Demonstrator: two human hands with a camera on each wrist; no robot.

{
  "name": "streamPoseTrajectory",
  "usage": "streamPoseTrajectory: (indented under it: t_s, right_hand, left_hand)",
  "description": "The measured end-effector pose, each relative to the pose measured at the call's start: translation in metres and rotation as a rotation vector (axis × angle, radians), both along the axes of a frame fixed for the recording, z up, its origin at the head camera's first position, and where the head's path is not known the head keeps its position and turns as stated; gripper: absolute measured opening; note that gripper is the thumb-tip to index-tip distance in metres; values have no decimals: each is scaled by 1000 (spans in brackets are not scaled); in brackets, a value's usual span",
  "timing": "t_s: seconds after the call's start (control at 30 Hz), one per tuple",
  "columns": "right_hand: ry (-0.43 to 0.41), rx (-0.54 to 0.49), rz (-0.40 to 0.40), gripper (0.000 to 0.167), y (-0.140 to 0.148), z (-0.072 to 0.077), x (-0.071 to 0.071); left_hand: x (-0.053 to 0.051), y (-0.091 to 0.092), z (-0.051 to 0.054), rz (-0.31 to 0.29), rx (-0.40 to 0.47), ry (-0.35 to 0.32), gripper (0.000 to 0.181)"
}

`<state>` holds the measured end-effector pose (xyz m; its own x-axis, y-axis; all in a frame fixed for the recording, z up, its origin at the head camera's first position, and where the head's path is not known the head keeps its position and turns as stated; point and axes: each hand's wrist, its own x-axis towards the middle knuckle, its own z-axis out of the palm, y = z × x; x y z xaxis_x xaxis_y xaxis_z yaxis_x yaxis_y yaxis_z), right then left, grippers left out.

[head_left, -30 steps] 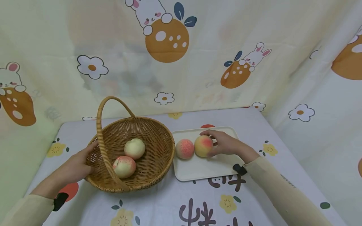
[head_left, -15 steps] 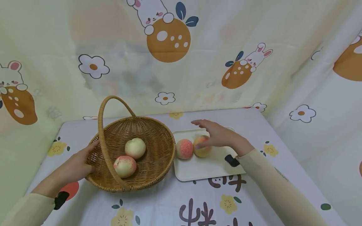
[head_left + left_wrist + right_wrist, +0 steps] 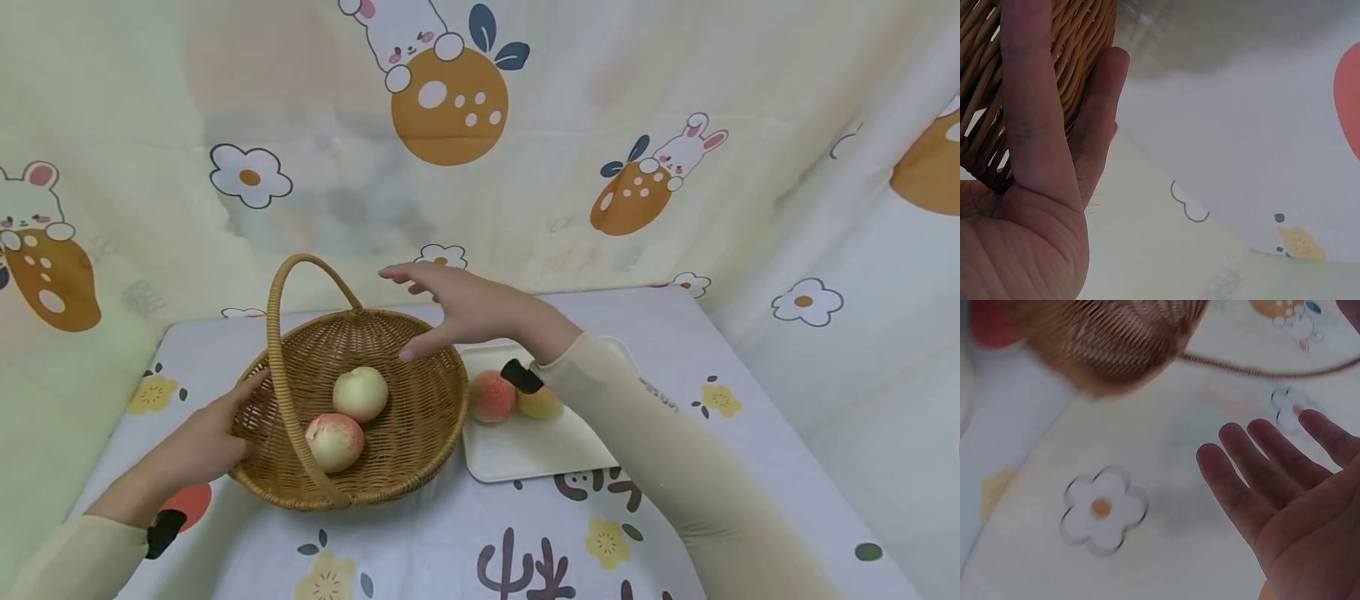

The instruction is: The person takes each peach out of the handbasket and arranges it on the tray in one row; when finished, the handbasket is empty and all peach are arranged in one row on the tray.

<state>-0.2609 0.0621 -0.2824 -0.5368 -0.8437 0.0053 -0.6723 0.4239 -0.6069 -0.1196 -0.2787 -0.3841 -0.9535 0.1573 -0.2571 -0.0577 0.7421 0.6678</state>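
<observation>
A wicker basket (image 3: 420, 408) with an arched handle stands on the left, tipped toward the person. My left hand (image 3: 198, 442) grips its left rim; in the left wrist view its thumb and fingers lie on both sides of the weave (image 3: 1088, 37). Inside the basket lie a pale peach (image 3: 361, 394) and a pink-blushed peach (image 3: 335, 443), touching. Over the basket's right rim hovers my right hand (image 3: 476, 308), fingers apart and holding nothing. A red peach (image 3: 491, 398) and a yellow peach (image 3: 540, 406), partly behind the right wrist, sit on the cream tray (image 3: 540, 454).
The arched handle (image 3: 276, 358) rises over the basket's left part. A printed cloth (image 3: 420, 550) covers the table. Behind it hangs a patterned curtain (image 3: 525, 208), close to the table's far edge.
My right hand has let go of the yellow peach on the tray, then risen and moved left to above the basket. My left hand stays on the basket rim.
</observation>
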Motion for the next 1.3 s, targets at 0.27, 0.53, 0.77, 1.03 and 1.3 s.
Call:
streamPoseTrajectory:
  t_s: [0.27,0.53,0.77,1.03,1.3]
  right_hand:
    - [-44,206,75,76,-61,-7,-2]
    - [-135,384,39,84,-90,-37,-10]
    - [-90,574,16,87,-99,-60,-13]
    - [-120,576,27,69,-109,-79,-6]
    - [161,687,6,60,-116,-87,7]
  left_hand:
    - [-2,4,4,-5,-7,22,99]
    - [-1,11,9,13,40,-6,98]
    - [0,14,9,13,49,6,97]
    - [4,13,6,33,40,-6,96]
    - [7,11,7,42,54,-6,97]
